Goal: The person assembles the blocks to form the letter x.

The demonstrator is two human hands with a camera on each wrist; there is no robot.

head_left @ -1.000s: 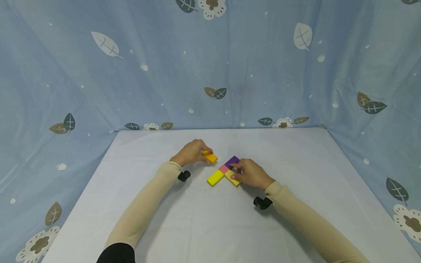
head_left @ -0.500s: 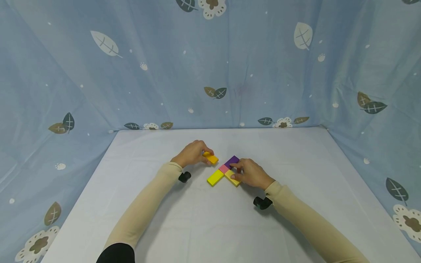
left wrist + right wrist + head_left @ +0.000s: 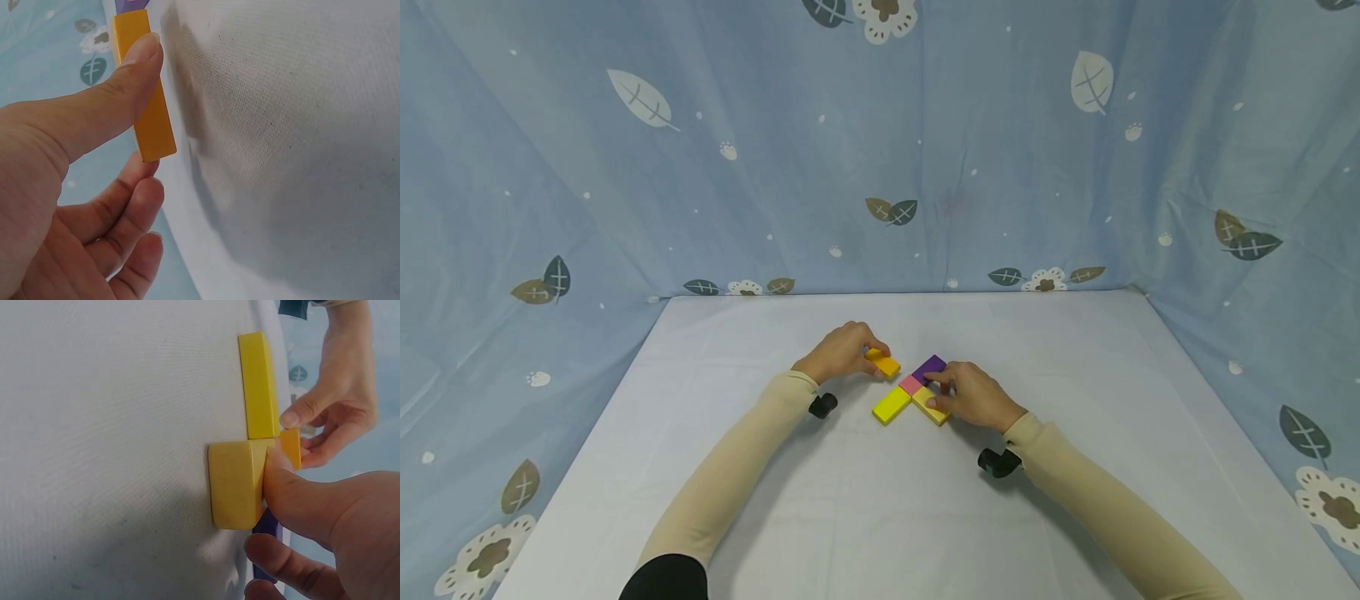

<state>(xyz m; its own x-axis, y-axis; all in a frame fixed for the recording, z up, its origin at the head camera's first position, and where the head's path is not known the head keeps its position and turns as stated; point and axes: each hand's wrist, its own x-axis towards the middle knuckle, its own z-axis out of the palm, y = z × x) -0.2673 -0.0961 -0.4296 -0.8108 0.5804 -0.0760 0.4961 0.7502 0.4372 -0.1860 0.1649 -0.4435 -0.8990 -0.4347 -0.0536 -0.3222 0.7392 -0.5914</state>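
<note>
My left hand (image 3: 841, 352) pinches an orange-yellow block (image 3: 159, 128) between thumb and fingers; it tilts slightly above the white tabletop, left of the other blocks. Those lie together: a small pink block (image 3: 910, 385) in the middle, a bright yellow block (image 3: 891, 406) towards the near left, a purple block (image 3: 928, 367) towards the far right and a pale yellow block (image 3: 931, 408) towards the near right. Across the last two rests my right hand (image 3: 976, 397). Its thumb presses the pale yellow block (image 3: 234, 484), while a fingertip touches the purple one.
A white cloth covers the table (image 3: 880, 517). Behind and at both sides hangs a blue curtain (image 3: 760, 167) printed with leaves and flowers. A dark wrist camera (image 3: 823, 406) sits under the left wrist, another black camera (image 3: 998, 463) under the right.
My left hand has shifted slightly right and nearer with the orange-yellow block, closer to the pink block. The right hand and the grouped blocks have stayed put.
</note>
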